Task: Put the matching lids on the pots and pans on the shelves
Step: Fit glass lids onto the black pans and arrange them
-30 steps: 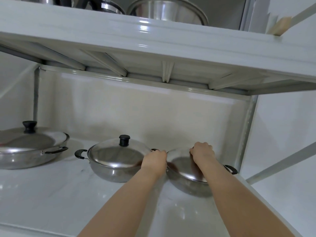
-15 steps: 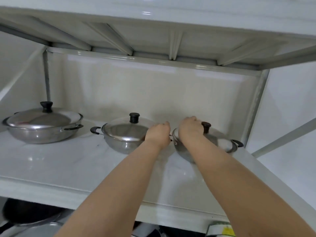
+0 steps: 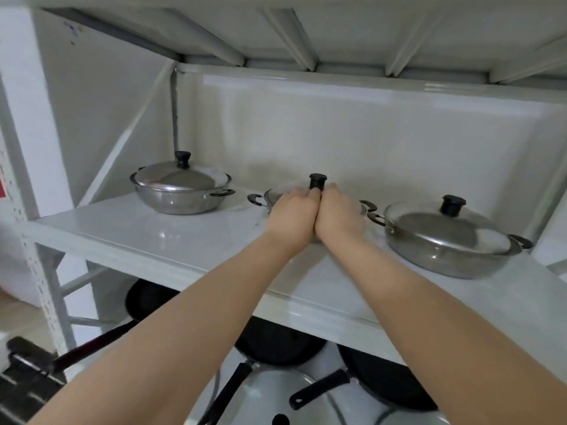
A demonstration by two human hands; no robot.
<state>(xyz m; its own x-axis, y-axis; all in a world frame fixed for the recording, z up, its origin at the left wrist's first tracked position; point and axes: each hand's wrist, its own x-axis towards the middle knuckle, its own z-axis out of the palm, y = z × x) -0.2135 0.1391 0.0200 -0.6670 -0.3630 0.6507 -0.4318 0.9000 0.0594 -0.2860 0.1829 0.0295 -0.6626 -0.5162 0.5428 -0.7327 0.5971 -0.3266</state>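
Both hands lie side by side, touching, on the domed steel lid [image 3: 277, 191] of the middle steel pot [image 3: 366, 207] on the white shelf [image 3: 171, 243]. The left hand [image 3: 293, 217] and right hand [image 3: 336, 214] rest palm-down with fingers loosely curled, just near its black knob [image 3: 318, 181]; whether they grip anything cannot be told.

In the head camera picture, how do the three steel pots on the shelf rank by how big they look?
1. Right pot, though it sits nearest.
2. Left pot.
Middle pot: hands cover most of it, so unranked.
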